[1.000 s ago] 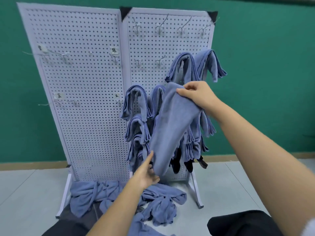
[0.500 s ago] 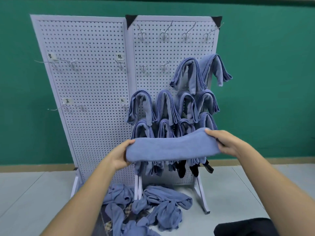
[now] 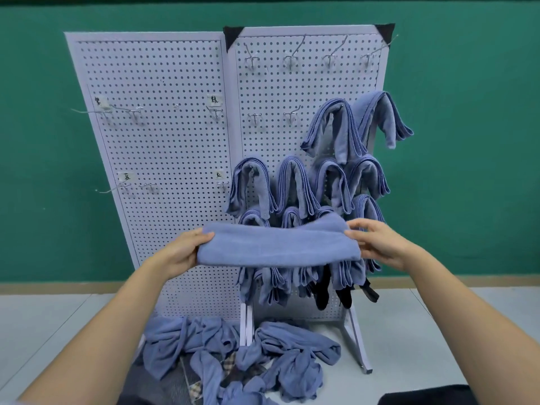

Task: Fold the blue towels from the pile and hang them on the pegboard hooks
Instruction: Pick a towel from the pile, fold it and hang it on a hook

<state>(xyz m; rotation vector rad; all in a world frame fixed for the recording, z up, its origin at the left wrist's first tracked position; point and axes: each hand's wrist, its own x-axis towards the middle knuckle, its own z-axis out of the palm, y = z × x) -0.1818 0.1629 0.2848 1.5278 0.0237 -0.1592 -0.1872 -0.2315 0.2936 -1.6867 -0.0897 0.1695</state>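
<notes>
A folded blue towel (image 3: 277, 244) stretches level between both hands, in front of the white pegboard (image 3: 175, 159). My left hand (image 3: 178, 254) grips its left end. My right hand (image 3: 377, 244) pinches its right end. Several folded blue towels (image 3: 333, 133) hang on the hooks of the right panel behind it. A pile of crumpled blue towels (image 3: 280, 361) lies on the floor at the foot of the board.
Bare hooks (image 3: 292, 58) line the top of the right panel, and two more (image 3: 289, 116) sit left of the upper hung towels. The left panel carries a few labelled hooks (image 3: 131, 112). A green wall stands behind, a grey floor below.
The towel went from hanging steeply, right hand high and left hand low, to lying level between both hands. Since half a second ago it has barely moved.
</notes>
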